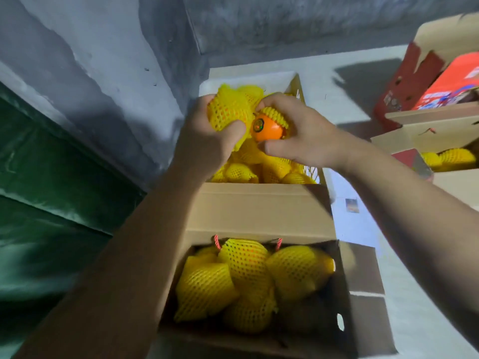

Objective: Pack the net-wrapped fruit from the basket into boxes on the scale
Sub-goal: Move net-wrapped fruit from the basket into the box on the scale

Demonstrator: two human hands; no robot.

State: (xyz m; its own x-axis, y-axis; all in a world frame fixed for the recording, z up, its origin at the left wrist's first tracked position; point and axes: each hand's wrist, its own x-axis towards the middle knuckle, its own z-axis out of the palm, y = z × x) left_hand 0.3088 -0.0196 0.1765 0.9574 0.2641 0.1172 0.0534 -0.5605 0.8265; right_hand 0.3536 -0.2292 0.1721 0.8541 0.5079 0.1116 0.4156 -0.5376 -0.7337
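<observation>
The likeliest trouble sits in the right hand (pixel 293 136), just above the middle of the frame: the glossy orange fruit with a dark round sticker (pixel 267 129) is half out of its yellow ribbed foam net sleeve (pixel 275 117), which has bunched up along its top. If it goes into a box like this, bare skin would rub against its neighbours, and the smooth fruit could slide free of the sleeve and drop. The left hand (pixel 207 141) has its own risk: its fingers are curled tightly round a yellow foam-netted fruit (pixel 229 112), and the soft mesh may slip or tear if that hand tugs while the other works the sleeve.

Both forearms reach up from the lower edge of the frame and meet over the far open container of yellow net-wrapped fruit (pixel 248 167), whose pale rim shows at upper centre. The right hand cups the orange fruit from the right, thumb beneath, fingers curled over the bunched sleeve; the two hands nearly touch.

Nearer the camera, at lower centre, the open brown cardboard box (pixel 363 281) already holds several yellow netted fruits (pixel 243 265), with room left on its right side. Whether a scale lies under it cannot be seen. At the right edge another brown cardboard box with netted fruit (pixel 445 136) stands on the pale surface (pixel 363 84)
</observation>
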